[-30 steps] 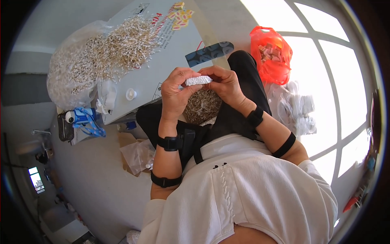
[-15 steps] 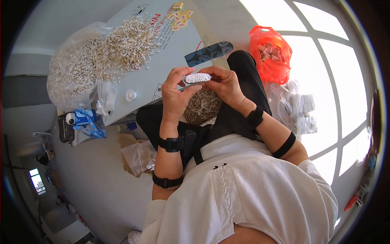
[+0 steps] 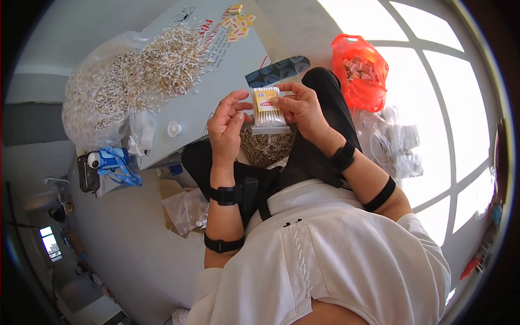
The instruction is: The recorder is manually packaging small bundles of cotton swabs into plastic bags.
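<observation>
A clear bag of cotton swabs [image 3: 267, 115] with a yellow label faces up above my lap. My right hand [image 3: 306, 111] pinches its right edge, thumb across the label. Just left of the bag, my left hand [image 3: 226, 122] has its fingers apart, curved toward the bag and holding nothing. More loose cotton swabs [image 3: 266, 147] lie between my thighs, beneath the bag; what contains them is mostly hidden.
A large heap of cotton swabs [image 3: 173, 57] spills from a clear plastic bag [image 3: 81, 108] on the grey table [image 3: 189, 116]. Small yellow cards [image 3: 236, 24] lie at its far end. To the right sit a red plastic bag [image 3: 368, 95] and clear wrapped packs [image 3: 398, 143]. A cardboard box [image 3: 176, 208] stands below left.
The swab bag has turned from showing its swab tips to showing its labelled flat side. My left hand has let go of it and moved slightly left.
</observation>
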Demonstrator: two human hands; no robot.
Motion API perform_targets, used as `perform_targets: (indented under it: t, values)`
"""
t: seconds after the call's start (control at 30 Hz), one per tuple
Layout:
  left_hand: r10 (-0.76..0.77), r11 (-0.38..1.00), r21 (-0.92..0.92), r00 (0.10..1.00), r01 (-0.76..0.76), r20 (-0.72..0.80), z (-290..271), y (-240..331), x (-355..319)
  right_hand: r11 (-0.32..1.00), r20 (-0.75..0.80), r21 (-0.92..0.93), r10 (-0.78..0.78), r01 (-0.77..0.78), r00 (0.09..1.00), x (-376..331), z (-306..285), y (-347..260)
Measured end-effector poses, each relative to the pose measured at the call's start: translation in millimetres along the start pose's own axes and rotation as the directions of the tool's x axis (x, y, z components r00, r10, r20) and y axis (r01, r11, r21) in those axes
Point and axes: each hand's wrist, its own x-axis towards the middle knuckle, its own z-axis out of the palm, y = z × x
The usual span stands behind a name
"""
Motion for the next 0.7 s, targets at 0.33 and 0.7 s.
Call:
perform_targets:
  t: [0.33,0.7]
  values:
    - [0.386,0.789,0.464,0.912,-0.404,0.139,13.9,5.7,0.7,0.952,0.146,0.152,0.245,-0.267,0.958,-4.5,0.3,-8.6]
    - [0.295,0.899,0.334,0.955,-0.283,0.015,21.3,22.8,-3.5,0.806,0.262,-0.35,-0.405,0.477,0.876,-14.6,13.2,-14.9]
